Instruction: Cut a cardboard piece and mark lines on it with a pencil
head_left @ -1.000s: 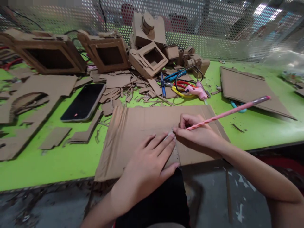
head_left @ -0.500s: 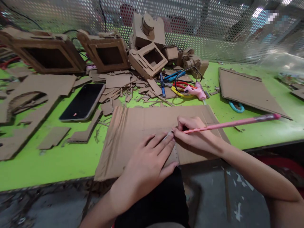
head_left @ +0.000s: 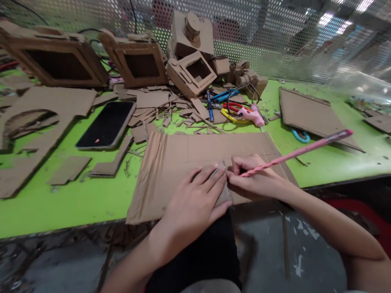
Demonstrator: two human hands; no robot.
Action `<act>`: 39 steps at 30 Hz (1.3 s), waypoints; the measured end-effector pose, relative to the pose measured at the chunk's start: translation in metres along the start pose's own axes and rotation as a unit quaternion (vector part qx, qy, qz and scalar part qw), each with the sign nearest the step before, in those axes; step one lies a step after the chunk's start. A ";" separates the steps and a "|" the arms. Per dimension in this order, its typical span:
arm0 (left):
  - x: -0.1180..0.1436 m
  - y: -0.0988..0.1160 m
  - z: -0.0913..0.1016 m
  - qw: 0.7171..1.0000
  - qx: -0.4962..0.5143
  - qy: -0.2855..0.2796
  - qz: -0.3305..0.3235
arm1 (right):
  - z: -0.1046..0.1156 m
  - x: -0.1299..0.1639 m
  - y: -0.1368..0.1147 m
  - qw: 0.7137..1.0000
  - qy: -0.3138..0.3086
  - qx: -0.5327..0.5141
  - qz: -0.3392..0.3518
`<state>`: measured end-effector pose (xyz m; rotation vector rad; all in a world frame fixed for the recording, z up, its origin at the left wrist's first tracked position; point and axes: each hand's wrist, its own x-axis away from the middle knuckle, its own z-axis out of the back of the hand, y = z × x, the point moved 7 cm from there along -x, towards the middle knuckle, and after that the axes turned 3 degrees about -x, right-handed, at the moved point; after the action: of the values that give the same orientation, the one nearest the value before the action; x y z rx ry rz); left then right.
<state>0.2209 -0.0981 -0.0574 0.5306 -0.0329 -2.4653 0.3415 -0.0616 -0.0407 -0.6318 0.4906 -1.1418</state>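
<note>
So your left hand [head_left: 195, 199] is spread flat, fingers wide, pressing down on a clear ruler [head_left: 225, 185] that lies on the big cardboard sheet [head_left: 183, 158]. That sheet sits at the near edge of the green table [head_left: 76, 203], with its front edge hanging a bit over the table lip toward you. Your right hand [head_left: 256, 179] is closed around a pink pencil [head_left: 293, 152], tip down on the cardboard right beside the ruler's top end, and the back of the pencil sticks out up and to the right. The two hands are nearly touching at the fingertips. Just left of the sheet there's a phone [head_left: 106, 125] lying face up, screen dark, with cardboard scraps [head_left: 152, 108] scattered between it and the stuff further back. Behind the sheet you've got a pink glue gun [head_left: 252, 116] resting on yellow and red scissors [head_left: 233, 112], with a blue pen-like tool [head_left: 209, 108] next to them, can't tell exactly what it is. Further back there are cardboard frames [head_left: 137, 65] and a cardboard camera model [head_left: 191, 34] up against the perforated metal screen [head_left: 275, 36]. Off to the right lies another flat cardboard panel [head_left: 308, 112] with a teal scissor handle [head_left: 299, 136] poking out from under its near edge.
</note>
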 end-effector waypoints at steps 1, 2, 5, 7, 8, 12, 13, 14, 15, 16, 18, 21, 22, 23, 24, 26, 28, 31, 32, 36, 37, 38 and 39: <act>0.000 0.000 0.000 1.000 0.004 -0.005 -0.002 | -0.003 0.000 -0.001 1.000 -0.024 -0.003 0.005; -0.001 0.000 0.000 1.000 0.007 -0.010 -0.004 | -0.005 0.001 -0.003 0.999 -0.040 -0.006 0.007; -0.001 0.000 0.000 1.000 0.010 -0.016 -0.002 | 0.000 0.003 -0.004 1.000 -0.014 -0.002 -0.002; -0.001 0.000 0.002 1.000 0.009 -0.011 0.002 | 0.000 0.004 -0.004 1.000 -0.012 0.000 -0.003; -0.001 0.000 0.002 1.000 0.010 -0.009 0.003 | -0.002 0.005 -0.004 1.000 -0.027 -0.002 -0.002; 0.000 0.000 0.002 1.000 0.013 -0.006 0.003 | -0.002 0.006 -0.004 1.000 -0.023 -0.003 0.013; 0.000 0.000 0.002 1.000 0.013 -0.004 0.003 | -0.001 0.007 -0.005 1.000 -0.015 -0.001 0.017; -0.001 0.000 0.002 1.000 0.013 -0.002 0.004 | -0.001 0.007 -0.005 1.000 -0.019 -0.002 0.017; -0.001 0.000 0.002 1.000 0.014 0.000 0.005 | -0.003 0.007 -0.005 0.999 -0.032 -0.003 0.017; -0.001 0.000 0.002 1.000 0.016 0.000 0.006 | -0.005 0.008 -0.006 0.999 -0.047 -0.005 0.017; -0.001 0.000 0.002 1.000 0.019 -0.002 0.006 | -0.006 0.008 -0.006 0.998 -0.061 -0.007 0.021; -0.001 0.000 0.001 1.000 0.022 -0.011 0.008 | -0.005 0.007 -0.006 0.998 -0.053 -0.007 0.030; 0.000 0.000 0.002 1.000 0.023 -0.014 0.009 | -0.005 0.007 -0.006 0.998 -0.055 -0.007 0.033; 0.000 0.000 0.002 1.000 0.022 -0.015 0.011 | -0.005 0.006 -0.006 0.998 -0.057 -0.006 0.035; 0.000 0.000 0.002 1.000 0.022 -0.015 0.011 | -0.005 0.006 -0.006 0.998 -0.060 -0.006 0.037; 0.000 0.000 0.003 1.000 0.021 -0.014 0.011 | -0.007 0.006 -0.006 0.997 -0.069 -0.011 0.038; -0.002 0.000 0.002 1.000 0.021 -0.013 0.011 | -0.010 0.006 -0.006 0.996 -0.082 -0.018 0.037; -0.002 0.002 0.002 1.000 0.009 -0.011 0.010 | -0.007 0.004 -0.004 0.997 -0.053 -0.037 0.036; -0.001 0.003 0.002 1.000 -0.001 -0.009 0.009 | -0.004 0.003 -0.003 0.997 -0.039 -0.056 0.039; 0.018 -0.001 0.010 0.998 -0.063 0.013 0.025 | 0.022 0.002 0.010 0.981 0.036 -0.185 0.035; 0.027 -0.006 0.014 0.996 -0.078 0.021 0.038 | 0.032 0.003 0.015 0.977 0.070 -0.201 0.026; 0.036 -0.013 0.019 0.994 -0.093 0.025 0.053 | 0.042 0.005 0.020 0.974 0.105 -0.202 0.018; 0.045 -0.020 0.023 0.992 -0.107 0.027 0.064 | 0.050 0.007 0.023 0.973 0.129 -0.192 0.013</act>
<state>0.1674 -0.1097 -0.0561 0.4840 0.2112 -2.2931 0.3925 -0.0516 -0.0205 -0.8108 0.9554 -1.1193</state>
